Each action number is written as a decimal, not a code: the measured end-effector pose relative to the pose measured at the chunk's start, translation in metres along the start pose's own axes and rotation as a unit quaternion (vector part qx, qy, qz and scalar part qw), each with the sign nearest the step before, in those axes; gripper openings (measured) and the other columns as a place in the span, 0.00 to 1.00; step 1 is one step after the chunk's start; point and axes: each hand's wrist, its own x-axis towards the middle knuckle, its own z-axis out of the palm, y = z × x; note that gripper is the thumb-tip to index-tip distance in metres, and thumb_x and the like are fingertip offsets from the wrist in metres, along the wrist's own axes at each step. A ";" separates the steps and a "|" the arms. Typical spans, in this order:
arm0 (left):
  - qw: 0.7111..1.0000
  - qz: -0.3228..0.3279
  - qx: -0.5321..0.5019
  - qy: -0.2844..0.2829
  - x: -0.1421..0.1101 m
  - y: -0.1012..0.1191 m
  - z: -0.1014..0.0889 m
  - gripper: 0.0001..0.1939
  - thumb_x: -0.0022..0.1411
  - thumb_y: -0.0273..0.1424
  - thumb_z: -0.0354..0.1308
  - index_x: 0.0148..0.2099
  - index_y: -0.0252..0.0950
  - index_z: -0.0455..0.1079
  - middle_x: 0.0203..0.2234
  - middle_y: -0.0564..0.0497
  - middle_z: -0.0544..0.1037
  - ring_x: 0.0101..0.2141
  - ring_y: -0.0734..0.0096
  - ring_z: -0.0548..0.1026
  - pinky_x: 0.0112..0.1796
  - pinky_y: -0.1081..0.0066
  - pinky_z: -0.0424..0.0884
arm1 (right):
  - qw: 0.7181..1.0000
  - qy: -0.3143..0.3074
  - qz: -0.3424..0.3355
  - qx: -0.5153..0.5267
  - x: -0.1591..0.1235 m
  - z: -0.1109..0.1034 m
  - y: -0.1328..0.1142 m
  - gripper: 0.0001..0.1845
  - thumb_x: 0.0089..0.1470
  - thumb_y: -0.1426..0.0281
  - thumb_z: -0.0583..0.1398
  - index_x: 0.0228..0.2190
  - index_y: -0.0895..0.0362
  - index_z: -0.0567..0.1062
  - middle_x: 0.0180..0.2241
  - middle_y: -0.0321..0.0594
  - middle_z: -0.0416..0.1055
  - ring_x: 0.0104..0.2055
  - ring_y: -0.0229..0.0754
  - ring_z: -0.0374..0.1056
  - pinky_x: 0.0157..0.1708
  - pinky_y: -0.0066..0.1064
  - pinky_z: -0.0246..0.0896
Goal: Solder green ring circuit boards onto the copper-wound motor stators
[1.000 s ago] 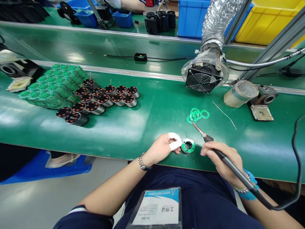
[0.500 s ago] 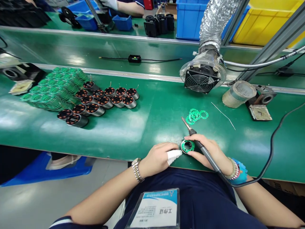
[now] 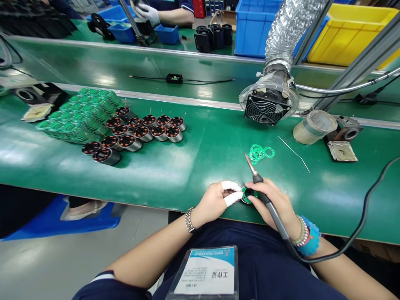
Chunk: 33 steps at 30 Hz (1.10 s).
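A round green circuit board on a small motor part (image 3: 249,194) sits near the front edge of the green bench (image 3: 193,162). My left hand (image 3: 218,198), with white finger cots on two fingers, pinches its left side. My right hand (image 3: 273,204) touches its right side while gripping a soldering iron (image 3: 261,185), tip pointing up and away. A few loose green ring boards (image 3: 261,153) lie just beyond the tip.
Rows of wound motor stators (image 3: 140,131) and stacked green boards (image 3: 79,114) fill the left. A fume fan on a foil duct (image 3: 268,102), a solder spool (image 3: 314,127), a sponge tray (image 3: 343,151) and a solder wire (image 3: 293,154) stand right. Another person's gloved hand (image 3: 146,12) works across the conveyor.
My right hand came in from the right with the iron and now rests against the board. My left fingers shifted from lying beside it to pinching it.
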 end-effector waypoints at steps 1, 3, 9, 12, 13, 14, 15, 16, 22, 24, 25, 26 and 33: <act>1.000 -0.012 -0.018 -0.001 0.001 0.001 0.000 0.05 0.54 0.30 0.58 0.31 0.32 0.69 0.24 0.52 0.73 0.26 0.76 0.70 0.31 0.74 0.68 | 1.000 0.004 -0.013 0.000 0.003 0.001 0.000 0.15 0.53 0.78 0.55 0.44 0.55 0.67 0.38 0.43 0.69 0.41 0.42 0.66 0.41 0.35 0.65; 0.999 -0.028 -0.042 -0.002 0.001 0.003 0.001 0.05 0.53 0.30 0.58 0.31 0.32 0.69 0.23 0.52 0.72 0.25 0.76 0.70 0.31 0.74 0.68 | 1.000 -0.001 -0.021 0.004 0.007 0.003 0.000 0.13 0.54 0.78 0.54 0.42 0.55 0.67 0.35 0.41 0.69 0.37 0.41 0.65 0.37 0.33 0.65; 0.996 -0.047 -0.073 -0.003 -0.001 0.003 0.000 0.07 0.51 0.32 0.60 0.31 0.32 0.69 0.23 0.52 0.73 0.26 0.74 0.71 0.32 0.72 0.68 | 0.999 -0.025 0.015 0.033 0.012 0.008 -0.002 0.11 0.54 0.76 0.53 0.41 0.56 0.66 0.31 0.40 0.67 0.35 0.40 0.64 0.36 0.33 0.64; 0.994 -0.053 -0.092 0.006 -0.002 0.003 0.001 0.08 0.51 0.33 0.60 0.30 0.32 0.69 0.22 0.53 0.73 0.25 0.74 0.71 0.32 0.72 0.68 | 1.000 -0.006 0.016 0.025 0.012 0.011 -0.005 0.11 0.54 0.77 0.53 0.40 0.56 0.66 0.31 0.40 0.67 0.34 0.41 0.64 0.35 0.34 0.64; 0.994 -0.054 -0.098 0.008 -0.002 0.003 0.002 0.08 0.51 0.33 0.60 0.30 0.32 0.68 0.22 0.53 0.72 0.25 0.74 0.71 0.32 0.72 0.68 | 1.000 0.001 0.009 0.021 0.012 0.012 -0.007 0.11 0.54 0.77 0.53 0.40 0.56 0.66 0.30 0.40 0.67 0.34 0.41 0.64 0.35 0.34 0.64; 0.993 -0.055 -0.105 0.008 -0.003 0.003 0.002 0.09 0.51 0.33 0.60 0.30 0.32 0.68 0.22 0.53 0.72 0.25 0.75 0.71 0.32 0.72 0.68 | 1.000 0.007 0.002 0.018 0.012 0.012 -0.008 0.12 0.54 0.78 0.53 0.40 0.56 0.66 0.30 0.40 0.67 0.34 0.41 0.64 0.35 0.34 0.64; 0.992 -0.057 -0.110 0.005 -0.003 0.003 0.002 0.09 0.52 0.33 0.60 0.30 0.32 0.68 0.22 0.53 0.72 0.25 0.75 0.71 0.33 0.72 0.69 | 1.000 0.013 -0.003 0.014 0.011 0.011 -0.009 0.12 0.53 0.78 0.53 0.40 0.56 0.67 0.30 0.40 0.67 0.35 0.41 0.64 0.36 0.34 0.64; 0.992 -0.061 -0.112 -0.001 -0.004 0.004 0.002 0.09 0.52 0.33 0.60 0.31 0.32 0.67 0.22 0.53 0.72 0.25 0.75 0.71 0.33 0.72 0.69 | 1.000 0.019 -0.003 0.011 0.011 0.009 -0.009 0.12 0.53 0.78 0.54 0.40 0.56 0.67 0.30 0.41 0.68 0.36 0.42 0.64 0.37 0.35 0.64; 0.992 -0.085 -0.089 -0.019 -0.002 0.004 -0.002 0.07 0.53 0.31 0.59 0.31 0.32 0.67 0.22 0.53 0.73 0.25 0.75 0.72 0.33 0.71 0.69 | 0.997 0.051 0.043 0.031 0.002 -0.023 -0.011 0.08 0.52 0.76 0.56 0.35 0.55 0.72 0.27 0.39 0.70 0.30 0.39 0.66 0.30 0.31 0.64; 0.992 -0.087 -0.084 -0.019 -0.001 0.004 -0.002 0.06 0.53 0.30 0.58 0.31 0.32 0.67 0.22 0.53 0.73 0.25 0.75 0.72 0.33 0.71 0.69 | 0.998 0.041 0.029 0.041 -0.002 -0.033 -0.013 0.11 0.52 0.76 0.57 0.38 0.56 0.72 0.25 0.38 0.70 0.27 0.39 0.66 0.27 0.31 0.64; 0.993 -0.087 -0.081 -0.020 -0.001 0.004 -0.003 0.06 0.53 0.30 0.58 0.31 0.32 0.67 0.22 0.53 0.73 0.25 0.75 0.72 0.33 0.72 0.69 | 0.998 0.039 0.021 0.042 -0.004 -0.037 -0.014 0.12 0.51 0.76 0.57 0.40 0.56 0.72 0.24 0.39 0.70 0.27 0.39 0.66 0.26 0.32 0.64; 0.993 -0.088 -0.077 -0.022 -0.001 0.005 -0.003 0.05 0.53 0.30 0.58 0.31 0.32 0.67 0.22 0.53 0.73 0.25 0.75 0.72 0.33 0.72 0.69 | 0.998 0.039 0.013 0.043 -0.005 -0.040 -0.015 0.14 0.51 0.76 0.57 0.41 0.56 0.72 0.25 0.39 0.70 0.27 0.40 0.66 0.27 0.33 0.64; 0.994 -0.088 -0.068 -0.021 -0.001 0.005 -0.003 0.04 0.53 0.29 0.57 0.30 0.33 0.67 0.22 0.53 0.74 0.26 0.74 0.73 0.33 0.71 0.69 | 0.997 -0.020 0.008 0.074 -0.012 -0.046 -0.019 0.15 0.49 0.80 0.56 0.39 0.56 0.73 0.23 0.40 0.70 0.26 0.40 0.65 0.24 0.32 0.63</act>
